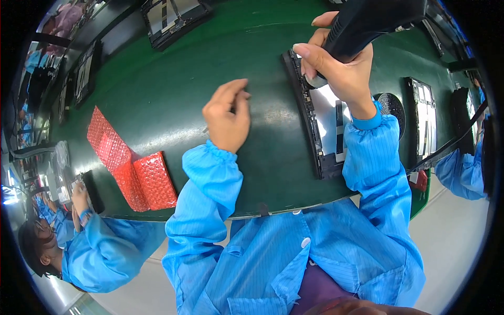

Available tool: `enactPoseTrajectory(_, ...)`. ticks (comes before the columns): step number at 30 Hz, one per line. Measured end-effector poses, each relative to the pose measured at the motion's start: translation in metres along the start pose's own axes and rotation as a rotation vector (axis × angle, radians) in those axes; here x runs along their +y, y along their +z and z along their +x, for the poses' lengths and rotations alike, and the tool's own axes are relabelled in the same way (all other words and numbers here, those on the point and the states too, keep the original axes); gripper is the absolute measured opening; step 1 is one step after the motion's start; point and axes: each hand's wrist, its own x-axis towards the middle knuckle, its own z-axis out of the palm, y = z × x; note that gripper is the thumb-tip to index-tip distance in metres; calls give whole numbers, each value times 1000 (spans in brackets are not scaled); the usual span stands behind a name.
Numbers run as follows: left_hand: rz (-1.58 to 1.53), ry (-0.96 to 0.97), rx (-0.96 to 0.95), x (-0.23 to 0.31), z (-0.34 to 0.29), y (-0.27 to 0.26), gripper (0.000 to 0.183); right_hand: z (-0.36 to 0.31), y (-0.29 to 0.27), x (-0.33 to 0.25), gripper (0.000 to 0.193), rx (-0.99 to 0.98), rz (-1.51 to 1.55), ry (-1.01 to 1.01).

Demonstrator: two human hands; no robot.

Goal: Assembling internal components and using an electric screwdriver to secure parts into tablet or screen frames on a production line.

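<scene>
Red bubble wrap (152, 181) lies near the close edge of the green table (273, 173), beyond it the person's left hand (228, 116) is loosely curled, thumb and fingers parted, and the right hand (344, 76) grips a black handheld tool (362, 29) above a dark-framed flat device (326, 131), with a second panel (156, 21) farther off.

An electronics workshop: opened flat devices (325, 126) lie on a green table (178, 86) among people (105, 252) in matching blue smocks (262, 262).

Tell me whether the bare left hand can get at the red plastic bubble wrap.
Probably yes: the bare left hand looks empty, and I see only green tabletop between it and the red plastic bubble wrap to its left.
</scene>
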Motion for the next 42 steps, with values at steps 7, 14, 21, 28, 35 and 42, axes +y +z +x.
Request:
enactPoseTrajectory(7,7,-55,48,-4,4,-15,22,1,4,2,35,0,32,40)
enactPoseTrajectory(14,126,159,-46,10,-7,-15,23,-2,6,7,34,-39,-13,24)
enactPoseTrajectory(21,11,674,-406,64,-63,25,37,-6,14,6,30,-38,-90,19)
enactPoseTrajectory(28,287,718,-446,74,-79,59,44,3,8,-22,34,64,-52,-48)
enactPoseTrajectory(35,433,575,-380,28,-11,15,48,-41,-24,-44,56,51,300,-19)
enactPoseTrajectory(42,946,377,-186,-30,145,3,35,-56,-20,-35,61,37,102,166)
